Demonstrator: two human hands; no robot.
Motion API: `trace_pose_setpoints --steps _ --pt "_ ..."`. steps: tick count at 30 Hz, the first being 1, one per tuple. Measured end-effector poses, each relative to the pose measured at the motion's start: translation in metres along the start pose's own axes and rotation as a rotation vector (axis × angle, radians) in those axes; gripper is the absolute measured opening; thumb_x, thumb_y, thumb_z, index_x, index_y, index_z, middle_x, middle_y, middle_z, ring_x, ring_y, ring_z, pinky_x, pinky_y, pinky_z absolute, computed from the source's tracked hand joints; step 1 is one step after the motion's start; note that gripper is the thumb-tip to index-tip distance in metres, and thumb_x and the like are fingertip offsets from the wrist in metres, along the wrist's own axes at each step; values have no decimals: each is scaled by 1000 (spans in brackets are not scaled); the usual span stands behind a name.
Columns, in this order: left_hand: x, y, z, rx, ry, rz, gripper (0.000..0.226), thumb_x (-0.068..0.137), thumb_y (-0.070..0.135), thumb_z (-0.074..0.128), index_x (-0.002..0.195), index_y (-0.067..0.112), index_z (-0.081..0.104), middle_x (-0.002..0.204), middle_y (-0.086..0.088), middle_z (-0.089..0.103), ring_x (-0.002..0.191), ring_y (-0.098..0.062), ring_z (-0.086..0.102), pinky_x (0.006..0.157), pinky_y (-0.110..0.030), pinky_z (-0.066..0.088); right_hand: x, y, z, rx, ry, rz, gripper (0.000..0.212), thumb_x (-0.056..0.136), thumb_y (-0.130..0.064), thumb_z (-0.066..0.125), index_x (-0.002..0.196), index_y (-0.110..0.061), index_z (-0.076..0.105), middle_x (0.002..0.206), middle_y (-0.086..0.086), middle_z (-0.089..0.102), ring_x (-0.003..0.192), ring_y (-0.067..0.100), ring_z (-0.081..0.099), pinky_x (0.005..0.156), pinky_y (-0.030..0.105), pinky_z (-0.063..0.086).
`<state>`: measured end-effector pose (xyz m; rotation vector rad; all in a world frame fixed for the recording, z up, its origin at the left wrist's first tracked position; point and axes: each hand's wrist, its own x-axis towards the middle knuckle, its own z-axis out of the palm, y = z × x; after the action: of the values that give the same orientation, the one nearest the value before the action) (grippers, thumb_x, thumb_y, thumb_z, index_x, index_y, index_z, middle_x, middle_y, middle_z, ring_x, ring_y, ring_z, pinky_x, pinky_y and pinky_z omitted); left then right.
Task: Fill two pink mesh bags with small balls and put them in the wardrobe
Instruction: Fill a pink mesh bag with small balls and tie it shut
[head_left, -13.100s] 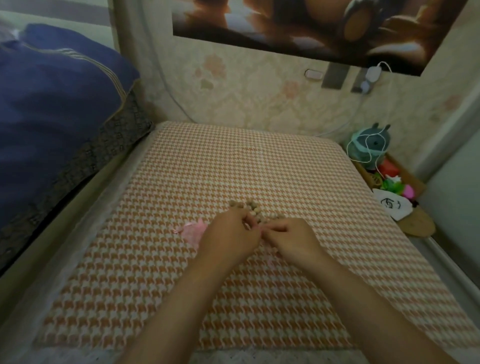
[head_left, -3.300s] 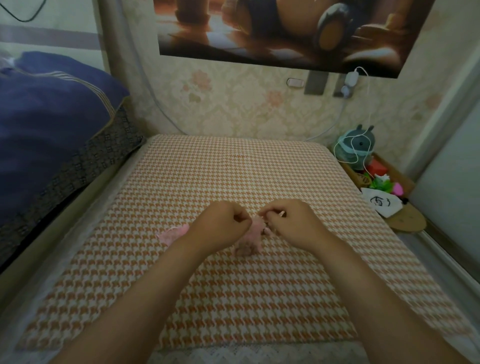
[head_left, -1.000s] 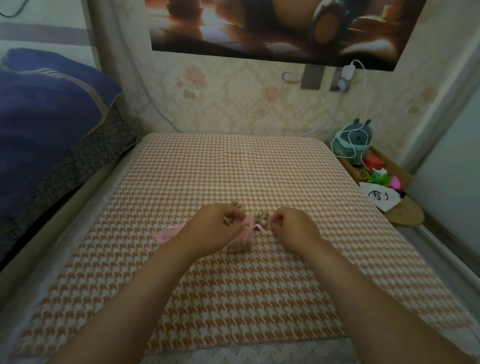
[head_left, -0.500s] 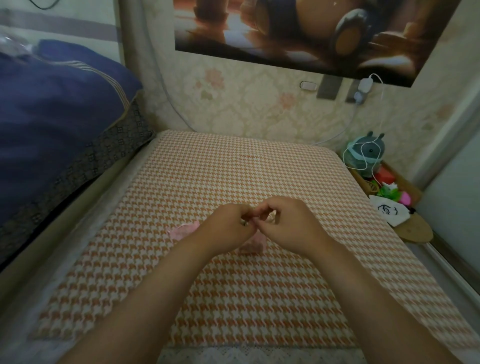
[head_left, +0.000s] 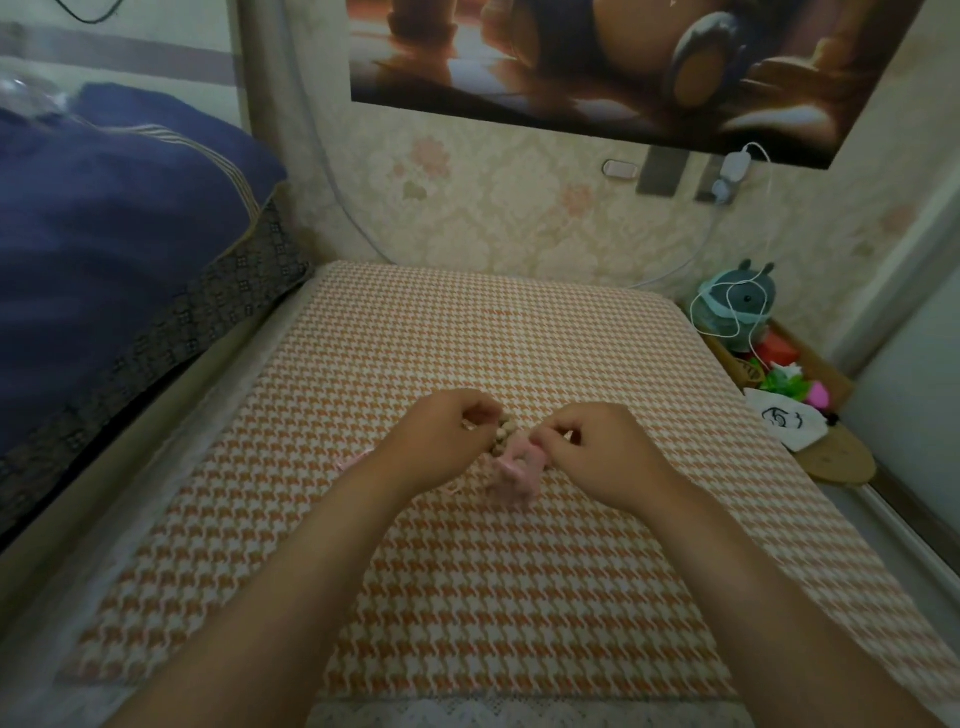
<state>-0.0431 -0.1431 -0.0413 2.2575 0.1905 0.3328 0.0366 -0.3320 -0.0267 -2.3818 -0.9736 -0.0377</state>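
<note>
A pink mesh bag (head_left: 517, 470) lies on the orange-and-white houndstooth cloth (head_left: 467, 571) between my hands. My right hand (head_left: 597, 452) pinches the bag's top edge with curled fingers. My left hand (head_left: 441, 441) is curled just left of it, with something small and pale at its fingertips that I cannot make out. A small heap of beige balls (head_left: 505, 435) shows between the two hands. A second pink mesh bag (head_left: 353, 460) peeks out from under my left wrist, mostly hidden.
A blue quilt (head_left: 114, 249) is piled on the bed at the left. At the right, a wooden tray (head_left: 779, 374) holds a teal plush toy (head_left: 737, 301), bright toys and a white pouch (head_left: 784, 423). The wall with a poster stands behind.
My hands, pressed together half a second ago, have drawn apart sideways, uncovering the beige balls and the bag's top between them. The view has shifted slightly.
</note>
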Motion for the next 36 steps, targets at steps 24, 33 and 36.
trace_pose_setpoints --steps 24,33,36 --pt "15 -17 45 229 -30 -12 19 84 16 73 103 19 72 97 2 69 86 -14 63 75 -20 46 -3 28 -4 24 2 66 42 86 -45 46 83 -14 74 82 6 74 73 25 69 68 50 59" --pt "11 28 32 -127 82 56 4 84 31 74 85 32 70 87 15 68 81 -5 65 72 -24 56 -3 17 -6 4 -8 77 34 90 -37 49 76 -16 72 66 2 68 60 22 61 59 47 53" --pt "6 27 37 6 22 86 5 84 34 73 85 37 69 90 18 63 84 -1 60 76 -27 53 -3 19 -6 12 -17 73 29 93 -31 52 74 -24 72 65 -2 67 60 18 61 60 44 53"
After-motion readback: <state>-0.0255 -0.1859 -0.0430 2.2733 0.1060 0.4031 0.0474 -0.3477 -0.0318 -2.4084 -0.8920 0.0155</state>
